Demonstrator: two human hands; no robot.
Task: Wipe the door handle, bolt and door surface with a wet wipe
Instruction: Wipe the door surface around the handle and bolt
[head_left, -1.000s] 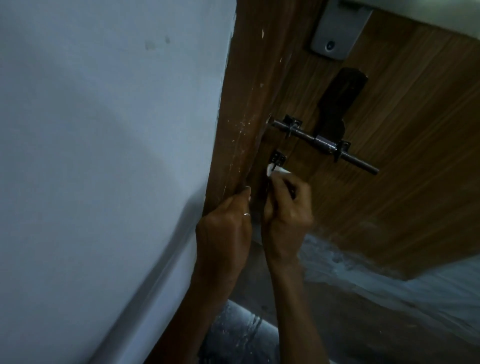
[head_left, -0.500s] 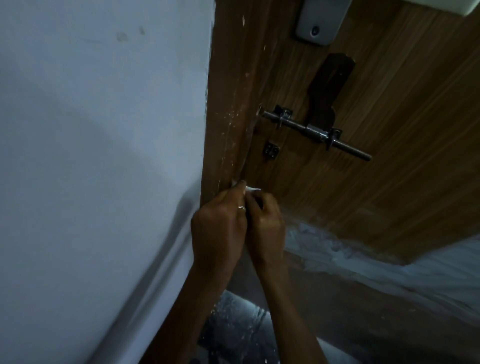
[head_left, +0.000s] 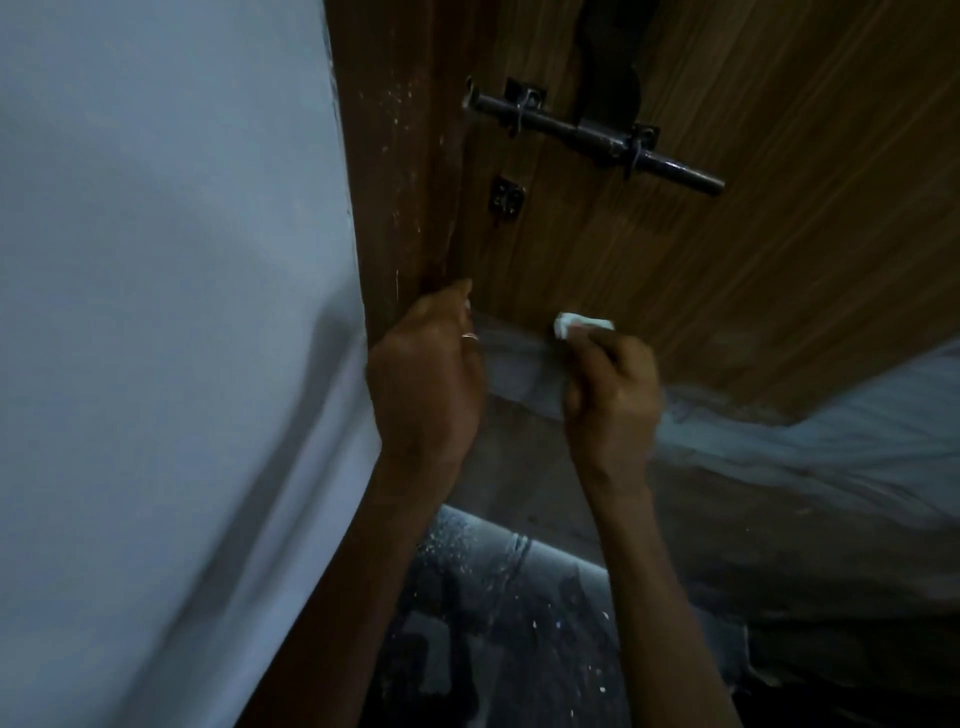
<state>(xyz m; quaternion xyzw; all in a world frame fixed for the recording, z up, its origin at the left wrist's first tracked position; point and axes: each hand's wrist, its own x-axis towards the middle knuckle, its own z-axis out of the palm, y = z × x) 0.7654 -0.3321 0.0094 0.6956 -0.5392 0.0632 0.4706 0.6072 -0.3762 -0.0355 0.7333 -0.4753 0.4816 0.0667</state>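
A brown wood-grain door (head_left: 727, 249) fills the upper right. A dark metal sliding bolt (head_left: 587, 135) is fixed across it, with a small dark bracket (head_left: 506, 200) below its left end. The dark handle (head_left: 608, 62) above the bolt is partly cut off by the top edge. My right hand (head_left: 613, 395) pinches a folded white wet wipe (head_left: 582, 323) against the door's lower part. My left hand (head_left: 426, 379), with a ring on one finger, rests on the door's edge at the frame (head_left: 400, 182), its fingers curled and holding nothing that I can see.
A pale painted wall (head_left: 166, 312) takes up the whole left side. Below the door lies a grey threshold (head_left: 779, 441) smeared with white, then a dark speckled floor (head_left: 493, 623).
My right hand has moved the wipe down from the small bracket, then right along the door's lower part, away from my left hand. The view has tilted down.
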